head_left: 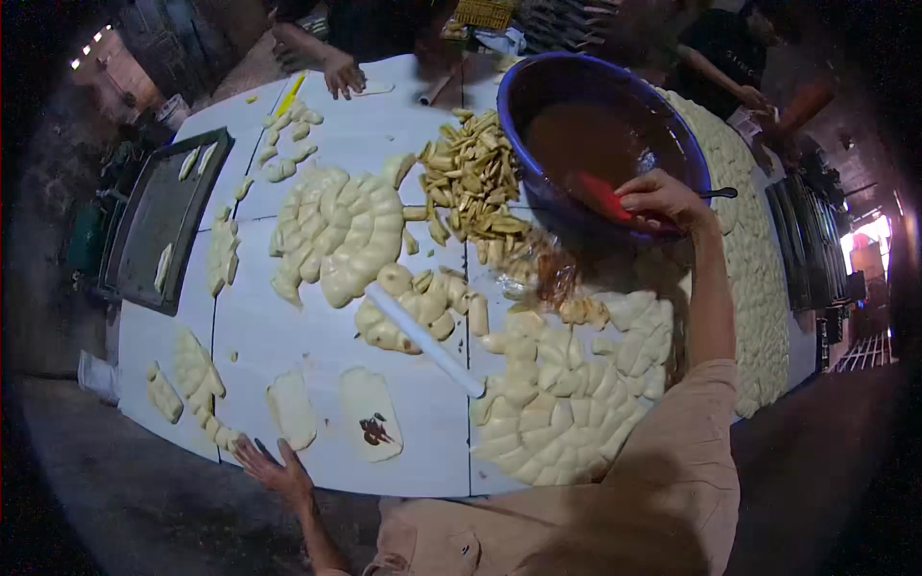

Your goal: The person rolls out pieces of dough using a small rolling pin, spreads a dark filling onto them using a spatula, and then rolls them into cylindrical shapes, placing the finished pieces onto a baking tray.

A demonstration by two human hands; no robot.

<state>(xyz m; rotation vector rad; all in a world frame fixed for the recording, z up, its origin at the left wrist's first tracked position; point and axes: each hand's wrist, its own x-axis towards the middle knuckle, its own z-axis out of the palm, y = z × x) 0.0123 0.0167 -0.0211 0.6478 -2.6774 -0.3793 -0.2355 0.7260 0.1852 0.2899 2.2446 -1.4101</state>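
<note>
At a white tabletop (317,346) crowded with dough, the right hand (661,197) closes around a red scoop (600,197) inside a large blue bowl (538,86) of brown filling at the far right, while the left hand (274,468) rests with fingers spread on the near edge. Two flattened dough ovals lie just beyond that hand: a bare oval (290,408) and a dabbed oval (372,424) carrying a dark smear of filling. One white rolling stick (423,341) lies slanted between them and the bowl.

The reach from bowl to ovals crosses a fanned mound of dough pieces (567,394), so a loaded scoop could drip brown filling onto them; the sleeve may also brush the mound. A heap of cut sticks (471,182), too many to count, sits left of the bowl. One dark tray (158,226) at far left holds about four pieces. Another person's hand (343,75) presses dough at the far edge.
</note>
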